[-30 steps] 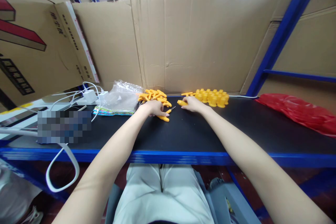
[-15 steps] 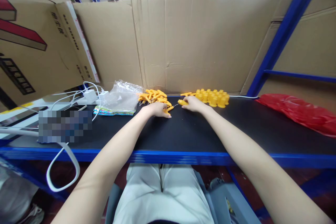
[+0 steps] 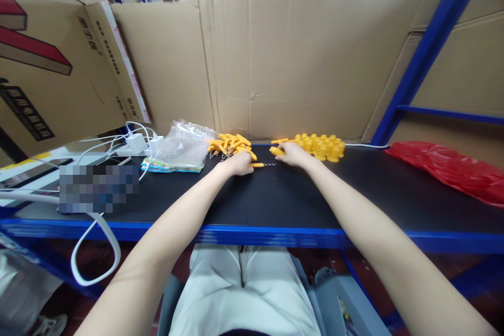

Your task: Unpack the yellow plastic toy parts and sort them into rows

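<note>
My left hand [image 3: 239,163] is closed just above the black tabletop. From its fingertips a slim orange handle [image 3: 257,165] with a thin metal spiral sticks out to the right, like a small corkscrew. My right hand [image 3: 294,155] pinches a yellow-orange plastic piece [image 3: 276,151], whose exact kind I cannot make out. The spiral's tip lies near this piece but apart from it. Behind my left hand is a heap of orange handles with metal spirals [image 3: 232,143]. Several yellow plastic cylinders with flared bases [image 3: 321,146] stand grouped beyond my right hand.
Clear plastic bags [image 3: 183,146] lie left of the heap. White chargers and cables [image 3: 136,143] crowd the left side, near a blurred-out object [image 3: 98,189]. A red plastic bag [image 3: 444,168] lies at the right. Cardboard [image 3: 299,63] walls off the back of the black table [image 3: 271,205].
The orange-handled spiral in my left hand has swung from a slant to nearly level, pointing right. My right hand has moved slightly to the right, still gripping its piece.
</note>
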The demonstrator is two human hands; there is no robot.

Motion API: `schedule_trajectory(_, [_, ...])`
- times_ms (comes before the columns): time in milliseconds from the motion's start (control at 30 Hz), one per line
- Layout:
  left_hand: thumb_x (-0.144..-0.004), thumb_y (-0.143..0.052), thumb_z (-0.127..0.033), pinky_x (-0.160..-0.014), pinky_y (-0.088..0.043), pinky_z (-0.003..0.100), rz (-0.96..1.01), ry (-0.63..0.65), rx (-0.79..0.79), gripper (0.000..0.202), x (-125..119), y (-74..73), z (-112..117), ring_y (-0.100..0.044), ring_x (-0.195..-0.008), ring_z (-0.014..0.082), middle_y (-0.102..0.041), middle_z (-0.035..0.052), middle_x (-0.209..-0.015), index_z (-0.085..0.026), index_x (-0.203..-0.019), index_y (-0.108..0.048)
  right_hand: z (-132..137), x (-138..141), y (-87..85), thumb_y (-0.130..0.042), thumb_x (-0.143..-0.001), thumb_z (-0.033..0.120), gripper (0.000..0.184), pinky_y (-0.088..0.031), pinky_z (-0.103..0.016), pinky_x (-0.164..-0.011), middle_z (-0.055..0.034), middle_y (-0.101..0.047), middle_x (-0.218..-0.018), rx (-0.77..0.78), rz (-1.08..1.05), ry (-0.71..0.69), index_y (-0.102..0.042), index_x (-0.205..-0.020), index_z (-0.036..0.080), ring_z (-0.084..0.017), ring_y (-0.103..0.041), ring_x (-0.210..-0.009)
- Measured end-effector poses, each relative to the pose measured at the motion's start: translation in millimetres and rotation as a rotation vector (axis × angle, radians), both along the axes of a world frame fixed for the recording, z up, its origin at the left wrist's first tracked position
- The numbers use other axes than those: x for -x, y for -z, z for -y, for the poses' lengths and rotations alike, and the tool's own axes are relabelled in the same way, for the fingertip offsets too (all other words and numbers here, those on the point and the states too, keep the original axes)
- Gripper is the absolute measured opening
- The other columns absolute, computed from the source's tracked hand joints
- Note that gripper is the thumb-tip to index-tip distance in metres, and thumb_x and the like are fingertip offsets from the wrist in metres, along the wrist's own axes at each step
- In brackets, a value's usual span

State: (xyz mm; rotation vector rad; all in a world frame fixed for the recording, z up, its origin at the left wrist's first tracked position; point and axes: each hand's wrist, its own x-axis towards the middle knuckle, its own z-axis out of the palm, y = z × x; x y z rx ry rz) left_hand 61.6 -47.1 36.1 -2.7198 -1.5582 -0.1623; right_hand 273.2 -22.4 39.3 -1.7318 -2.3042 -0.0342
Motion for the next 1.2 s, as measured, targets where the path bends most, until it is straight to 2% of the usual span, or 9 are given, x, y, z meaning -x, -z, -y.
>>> schedule_trajectory(67, [-0.073,-0.056,-0.022,-0.083,-0.047,0.035,0.059,-0.018,-0.059,0.015,4.8,-2.5,-2.7,-0.059,-0.089,0.0243,-0.060,0.0111,-0.101,-0.014,-0.083,-0.064,1.7,-1.8,-2.5,-0.065,-0.079,0.027,0.020,-0.042,-0.028,-0.072,-0.0116,-0.069,-0.098,-0.028,0.001,0.036,-0.065,-0.095,0.015,-0.023,-0.062,-0.089])
schedule_trajectory(167, [-0.077,-0.056,-0.025,-0.089,-0.045,0.038,0.222,-0.087,-0.215,0.022,14.5,-6.1,-8.7,-0.058,-0.095,0.0238,-0.053,0.0120,-0.112,-0.015,-0.095,-0.063,2.4,-5.1,-4.9,-0.063,-0.080,0.023,0.019,-0.043,-0.028,-0.073,-0.0122,-0.068,-0.099,-0.055,0.008,0.085,-0.066,-0.096,0.014,-0.024,-0.063,-0.090])
schedule_trajectory(300, [-0.086,-0.048,-0.028,-0.092,-0.044,0.037,0.363,-0.188,-0.323,0.026,24.7,-9.0,-16.2,-0.057,-0.100,0.0222,-0.055,0.0133,-0.112,-0.017,-0.106,-0.061,0.2,-6.2,-3.7,-0.064,-0.078,0.021,0.018,-0.043,-0.028,-0.071,-0.0112,-0.069,-0.096,-0.047,-0.004,0.097,-0.067,-0.094,0.013,-0.023,-0.063,-0.088])
schedule_trajectory(433, [-0.089,-0.044,-0.028,-0.091,-0.044,0.035,0.329,-0.227,-0.263,0.027,29.9,-7.6,-18.6,-0.059,-0.099,0.0231,-0.065,0.0106,-0.097,-0.016,-0.106,-0.061,-3.5,-3.2,1.0,-0.067,-0.075,0.024,0.020,-0.043,-0.027,-0.070,-0.0089,-0.069,-0.092,-0.033,-0.024,0.083,-0.067,-0.093,0.014,-0.021,-0.063,-0.084])
schedule_trajectory(567, [-0.085,-0.051,-0.035,-0.084,-0.046,0.034,0.281,-0.282,-0.226,0.030,34.5,-2.3,-18.5,-0.061,-0.096,0.0245,-0.066,0.0098,-0.100,-0.018,-0.109,-0.058,-6.2,-1.5,4.0,-0.065,-0.075,0.020,0.018,-0.042,-0.026,-0.070,-0.0082,-0.069,-0.091,-0.055,-0.034,0.032,-0.067,-0.092,0.015,-0.021,-0.062,-0.083])
schedule_trajectory(733, [-0.083,-0.052,-0.038,-0.084,-0.045,0.034,0.252,-0.169,-0.142,0.029,39.5,2.6,-19.6,-0.061,-0.095,0.0240,-0.065,0.0083,-0.098,-0.019,-0.106,-0.056,-7.2,-1.8,5.5,-0.063,-0.071,0.009,0.024,-0.041,-0.025,-0.068,-0.0077,-0.069,-0.090,-0.045,-0.036,-0.036,-0.068,-0.094,0.015,-0.020,-0.061,-0.081])
schedule_trajectory(1033, [-0.081,-0.055,-0.034,-0.085,-0.045,0.033,0.254,-0.105,-0.097,0.026,40.6,1.9,-17.8,-0.060,-0.095,0.0221,-0.065,0.0066,-0.097,-0.020,-0.102,-0.057,-7.1,1.6,6.4,-0.066,-0.076,0.022,0.024,-0.042,-0.025,-0.074,-0.0078,-0.068,-0.098,-0.037,-0.005,-0.185,-0.067,-0.099,0.015,-0.019,-0.061,-0.087])
schedule_trajectory(1200, [-0.080,-0.056,-0.036,-0.082,-0.045,0.032,0.270,-0.106,-0.097,0.028,42.4,3.0,-19.0,-0.060,-0.092,0.0218,-0.065,0.0065,-0.095,-0.019,-0.103,-0.056,-13.7,-5.0,10.6,-0.066,-0.074,0.021,0.024,-0.042,-0.025,-0.069,-0.0078,-0.069,-0.093,-0.045,0.044,-0.129,-0.068,-0.097,0.014,-0.020,-0.062,-0.082])
